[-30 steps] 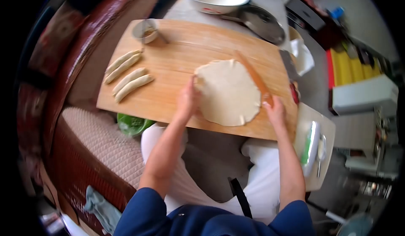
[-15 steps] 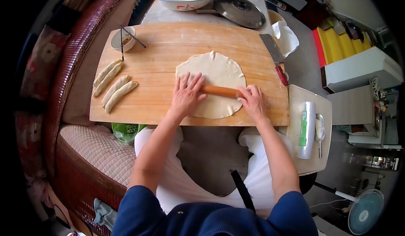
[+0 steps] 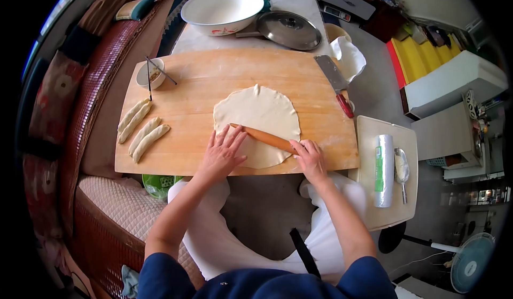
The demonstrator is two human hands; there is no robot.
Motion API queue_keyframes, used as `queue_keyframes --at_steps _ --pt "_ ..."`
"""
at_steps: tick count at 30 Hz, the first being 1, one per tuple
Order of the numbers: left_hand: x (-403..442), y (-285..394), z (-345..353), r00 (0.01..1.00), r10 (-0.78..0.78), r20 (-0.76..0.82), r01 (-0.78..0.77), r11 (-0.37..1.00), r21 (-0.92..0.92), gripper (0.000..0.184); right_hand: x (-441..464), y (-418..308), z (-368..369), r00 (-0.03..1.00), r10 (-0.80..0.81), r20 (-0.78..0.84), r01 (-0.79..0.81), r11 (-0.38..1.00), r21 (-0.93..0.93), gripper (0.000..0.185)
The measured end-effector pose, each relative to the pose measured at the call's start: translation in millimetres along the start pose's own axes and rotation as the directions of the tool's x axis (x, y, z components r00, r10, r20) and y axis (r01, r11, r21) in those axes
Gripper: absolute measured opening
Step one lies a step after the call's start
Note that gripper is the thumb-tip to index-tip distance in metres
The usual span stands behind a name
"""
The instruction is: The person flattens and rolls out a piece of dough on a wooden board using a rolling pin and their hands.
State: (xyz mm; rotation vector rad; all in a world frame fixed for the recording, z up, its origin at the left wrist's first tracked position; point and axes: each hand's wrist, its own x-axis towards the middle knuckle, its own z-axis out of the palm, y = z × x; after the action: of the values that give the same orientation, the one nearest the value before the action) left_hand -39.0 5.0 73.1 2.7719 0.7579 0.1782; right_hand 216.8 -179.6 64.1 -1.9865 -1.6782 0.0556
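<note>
A flat round sheet of dough [image 3: 256, 109] lies on the wooden board [image 3: 192, 74]. Across its near part a wooden rolling pin [image 3: 267, 139] rests at a slant. My left hand [image 3: 222, 152] lies with fingers spread on the dough's near left edge, its fingertips by the pin's left end. At the pin's right end, my right hand [image 3: 310, 157] has its fingers closed on the tip. Several long dough rolls [image 3: 149, 143] lie at the board's left side, below a small bowl [image 3: 151, 73] with chopsticks in it.
A cleaver [image 3: 334, 79] lies at the board's right edge. Behind the board stand a large white basin [image 3: 222, 10] and a pan lid [image 3: 288, 30]. To the right, a tray [image 3: 368, 130] holds a plastic wrap roll [image 3: 383, 170] and a scoop [image 3: 402, 168].
Both hands were first at the dough's sides, with the pin along its right edge. Now the pin lies across the dough, under the right hand. The view has also shifted.
</note>
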Motion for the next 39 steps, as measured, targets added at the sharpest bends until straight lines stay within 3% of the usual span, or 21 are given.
queue_keyframes --at_steps 7,11,14,15,17,19,21,24,26,29,33,35,39 --pt "108 2 41 0.994 -0.08 -0.076 0.085 0.994 0.069 0.077 29 45 7 0.995 0.103 0.008 -0.1 0.973 -0.209 0.052" --pt "163 2 56 0.915 -0.306 -0.262 0.318 0.948 0.002 0.073 45 73 10 0.964 0.266 -0.002 -0.265 0.959 -0.096 0.048" --pt "152 20 72 0.939 -0.221 -0.264 0.238 0.971 0.034 0.071 32 110 19 0.915 0.288 -0.283 -0.302 0.953 -0.005 0.045" --pt "141 35 68 0.974 -0.202 -0.101 0.206 0.978 0.034 0.07 30 108 12 0.901 0.364 -0.238 -0.388 0.919 -0.063 0.045" --pt "134 36 68 0.98 -0.166 -0.108 0.173 0.983 0.06 0.069 26 94 -10 0.83 0.529 -0.175 -0.556 0.809 -0.192 0.043" --pt "133 44 65 0.986 -0.141 -0.088 0.146 0.988 0.059 0.069 24 106 -4 0.84 0.501 -0.211 -0.537 0.823 -0.186 0.036" --pt "133 46 61 0.987 -0.147 -0.061 0.151 0.986 0.065 0.068 28 110 -7 0.809 0.578 -0.111 -0.588 0.793 -0.158 0.029" --pt "132 48 63 0.984 -0.176 -0.016 0.177 0.981 0.084 0.067 23 132 10 0.87 0.471 -0.146 -0.479 0.878 -0.022 0.028" --pt "127 54 59 0.982 -0.191 0.009 0.188 0.975 0.118 0.067 25 129 4 0.827 0.559 -0.06 -0.555 0.829 0.066 0.029" --pt "112 62 65 0.982 -0.19 0.021 0.184 0.971 0.151 0.065 22 154 30 0.811 0.581 -0.075 -0.557 0.805 0.206 0.033" --pt "92 68 59 0.987 -0.16 0.014 0.156 0.976 0.154 0.062 -7 128 -20 0.763 0.605 -0.229 -0.559 0.795 0.236 0.031" --pt "87 61 61 0.988 -0.151 0.001 0.149 0.973 0.175 0.061 -31 120 -60 0.722 0.654 -0.227 -0.591 0.753 0.288 0.033" --pt "93 60 70 0.99 -0.14 0.006 0.134 0.955 0.263 0.061 -109 132 -147 0.564 0.766 -0.309 -0.673 0.643 0.366 0.031"
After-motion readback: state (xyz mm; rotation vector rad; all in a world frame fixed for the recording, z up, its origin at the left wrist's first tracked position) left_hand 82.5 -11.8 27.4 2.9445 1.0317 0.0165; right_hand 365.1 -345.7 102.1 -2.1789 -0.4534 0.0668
